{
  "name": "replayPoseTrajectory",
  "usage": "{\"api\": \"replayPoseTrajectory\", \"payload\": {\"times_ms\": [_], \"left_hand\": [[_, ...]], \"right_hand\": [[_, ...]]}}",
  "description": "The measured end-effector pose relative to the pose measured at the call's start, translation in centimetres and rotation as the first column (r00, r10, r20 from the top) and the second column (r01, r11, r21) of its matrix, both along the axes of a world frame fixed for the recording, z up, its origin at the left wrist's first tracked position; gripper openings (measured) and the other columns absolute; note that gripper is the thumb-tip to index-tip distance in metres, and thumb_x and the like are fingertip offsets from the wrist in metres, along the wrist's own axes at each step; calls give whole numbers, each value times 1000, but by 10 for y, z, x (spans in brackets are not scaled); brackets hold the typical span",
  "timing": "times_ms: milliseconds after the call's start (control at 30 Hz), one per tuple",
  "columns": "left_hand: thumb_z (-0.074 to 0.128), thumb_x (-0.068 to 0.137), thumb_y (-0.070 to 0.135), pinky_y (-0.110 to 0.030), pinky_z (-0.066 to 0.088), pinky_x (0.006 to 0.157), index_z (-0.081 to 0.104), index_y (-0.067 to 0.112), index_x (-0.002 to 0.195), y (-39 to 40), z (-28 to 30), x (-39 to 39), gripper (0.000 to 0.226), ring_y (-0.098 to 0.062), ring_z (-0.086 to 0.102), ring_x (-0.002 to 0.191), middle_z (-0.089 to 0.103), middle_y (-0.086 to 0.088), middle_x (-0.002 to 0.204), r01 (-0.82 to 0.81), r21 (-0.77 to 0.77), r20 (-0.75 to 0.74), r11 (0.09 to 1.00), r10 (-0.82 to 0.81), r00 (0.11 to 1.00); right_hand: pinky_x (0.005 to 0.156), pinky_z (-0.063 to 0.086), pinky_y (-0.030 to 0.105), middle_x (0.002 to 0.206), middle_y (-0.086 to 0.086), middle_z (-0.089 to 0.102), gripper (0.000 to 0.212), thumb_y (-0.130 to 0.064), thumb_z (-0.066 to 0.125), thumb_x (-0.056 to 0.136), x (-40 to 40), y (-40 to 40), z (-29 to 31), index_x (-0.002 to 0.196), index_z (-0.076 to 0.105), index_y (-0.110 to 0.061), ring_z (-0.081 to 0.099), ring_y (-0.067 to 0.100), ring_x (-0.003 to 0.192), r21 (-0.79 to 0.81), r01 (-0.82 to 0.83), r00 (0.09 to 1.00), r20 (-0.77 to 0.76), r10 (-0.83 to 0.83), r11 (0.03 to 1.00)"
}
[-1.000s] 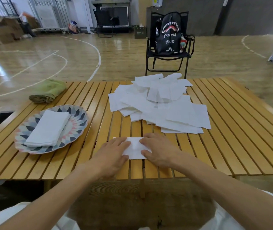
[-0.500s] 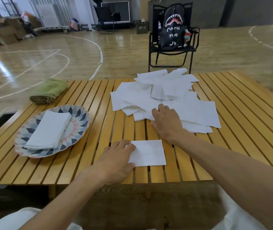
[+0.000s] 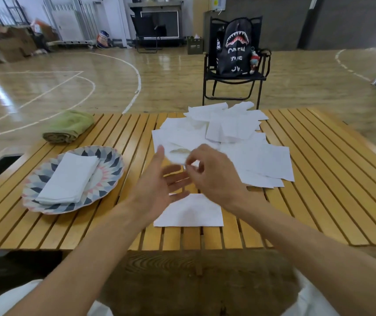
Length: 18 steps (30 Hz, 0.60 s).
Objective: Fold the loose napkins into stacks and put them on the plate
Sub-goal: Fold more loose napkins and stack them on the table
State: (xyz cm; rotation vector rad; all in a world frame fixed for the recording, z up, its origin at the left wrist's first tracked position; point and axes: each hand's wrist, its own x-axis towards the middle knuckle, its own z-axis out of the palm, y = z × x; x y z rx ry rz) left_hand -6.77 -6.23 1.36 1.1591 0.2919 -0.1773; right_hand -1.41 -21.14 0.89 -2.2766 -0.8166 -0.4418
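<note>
- Right now, head view: both hands are up over the slatted wooden table (image 3: 319,179), and the landmark is the folded napkin (image 3: 189,212) lying flat near the table's front edge.
- Directly above that folded napkin, the right hand (image 3: 214,176) has thumb and fingers curled in a narrow pinch on a loose napkin (image 3: 178,153), which is lifted and blurred by motion.
- Just left of it, the left hand (image 3: 159,181) is spread wide, palm turned toward the right hand, fingers straight; whether its fingertips touch the lifted sheet I cannot tell.
- Beyond the folded napkin, toward the far edge, sprawls the napkin pile (image 3: 239,142), white sheets overlapping untidily, some already creased.
- Left of the folded napkin sits the plate (image 3: 111,160), patterned with grey, blue and pink triangles around the rim.
- On that plate lies a napkin stack (image 3: 68,179), folded, angled across the middle.
- Further left and back from the folded napkin, at the table's far corner, a rolled green towel (image 3: 68,126).
- Well behind the table, on the court floor, a black folding chair (image 3: 232,85) carries a black backpack (image 3: 236,49) with a shark-mouth print.
- Writing on the backpack reads "OPEN" then "THE"; the line under it is partly hidden and not legible.
</note>
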Motion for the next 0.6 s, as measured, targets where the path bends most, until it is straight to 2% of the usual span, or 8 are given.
{"api": "replayPoseTrajectory", "payload": {"times_ms": [67,133,233,300,367,433,500,600], "left_hand": [[45,100,51,-46,54,91,63,7,125,2,9,1,54,-29,67,104,70,-15,117,-21,-57,19,998,22,1000],[50,102,25,-41,57,80,61,8,124,2,12,2,30,-28,67,104,70,-16,116,-163,80,14,983,163,987],[52,102,15,-39,58,82,59,17,107,5,15,-4,9,-26,66,103,68,-10,112,-239,216,39,947,236,971],[54,101,18,-37,58,83,60,18,107,8,19,-12,8,-22,67,101,70,-6,108,-191,201,75,961,179,981],[56,99,18,-35,59,79,61,17,109,10,25,-17,11,-19,69,97,72,-3,101,-149,134,99,980,136,986],[57,99,18,-32,59,74,61,17,110,11,26,-19,12,-18,69,98,73,-2,102,-122,143,97,982,109,989],[54,101,20,-28,57,72,62,18,107,14,19,-17,10,-16,69,95,73,0,100,-103,269,84,957,84,993],[54,101,24,-24,52,73,66,20,102,22,-6,-14,13,-12,66,94,71,3,99,-63,650,86,757,9,996]], "right_hand": [[71,49,29,96,-8,60,6,-19,65,92,-19,-1,-6,93,71,-19,55,11,76,-45,-89,996,-19,88,995],[74,47,26,96,-12,60,8,-23,65,93,-29,-6,-12,98,71,-21,56,9,78,11,-102,993,-57,102,995],[80,47,21,108,-11,62,19,-31,60,97,-27,-17,-10,113,66,-22,59,5,94,241,150,957,-278,-80,959],[85,45,20,124,-7,60,37,-41,58,98,-16,-25,-7,127,59,-20,57,8,109,272,299,809,-581,-92,915],[94,48,31,127,-2,64,44,-50,60,95,-8,-33,-6,128,59,-20,59,15,113,398,317,534,-825,185,861],[91,50,38,111,1,72,33,-43,67,92,-5,-43,-8,116,67,-20,66,21,103,553,365,336,-829,448,749],[83,48,37,100,3,73,17,-28,70,92,-4,-50,-12,104,71,-16,65,23,93,574,354,332,-816,474,739],[68,52,30,95,8,72,10,-14,68,92,-4,-51,-23,95,69,-4,66,19,78,317,296,468,-870,152,901]]}}
